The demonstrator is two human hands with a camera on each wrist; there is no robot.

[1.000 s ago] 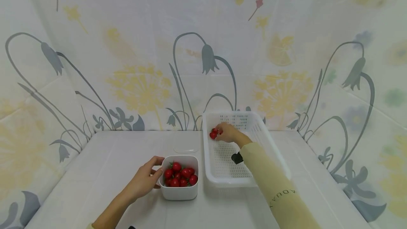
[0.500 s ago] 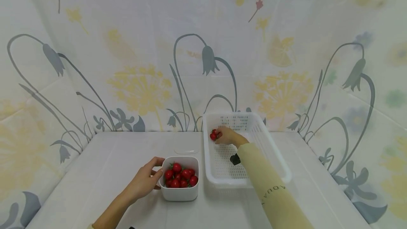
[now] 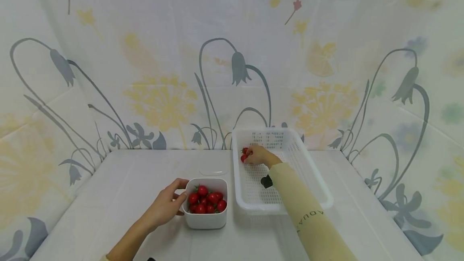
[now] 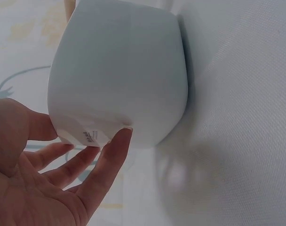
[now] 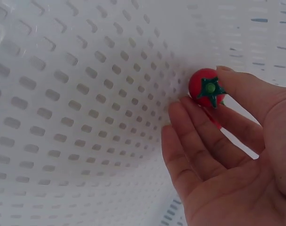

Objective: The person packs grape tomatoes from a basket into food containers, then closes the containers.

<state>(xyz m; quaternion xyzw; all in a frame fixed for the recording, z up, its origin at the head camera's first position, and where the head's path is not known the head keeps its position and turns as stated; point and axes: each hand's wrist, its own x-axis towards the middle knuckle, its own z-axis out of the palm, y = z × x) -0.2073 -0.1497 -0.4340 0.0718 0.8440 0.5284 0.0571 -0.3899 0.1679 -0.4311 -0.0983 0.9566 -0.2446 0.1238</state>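
My left hand [image 3: 167,204] is beside a white square container [image 3: 206,221], its straight fingertips and thumb touching the wall. A small printed label [image 4: 90,136] shows there in the left wrist view. Several red cherry tomatoes [image 3: 203,191] with green stems lie in this container. My right hand [image 3: 258,155] reaches into the left side of a white perforated basket [image 3: 237,188]. Its thumb and fingers pinch a cherry tomato [image 5: 206,88] with a green star-shaped calyx. More red shows behind the fingers, mostly hidden. Two tomatoes appear at the fingertips in the head view.
The container and the basket stand side by side on a white-covered table [image 3: 145,172]. A clear, flat, rounded piece [image 3: 214,172] lies behind the container. A flower-printed curtain [image 3: 163,51] surrounds the back and sides.
The right hand has shifted slightly within the basket, and the tomatoes at its fingertips have moved a little. The left hand stays against the container.
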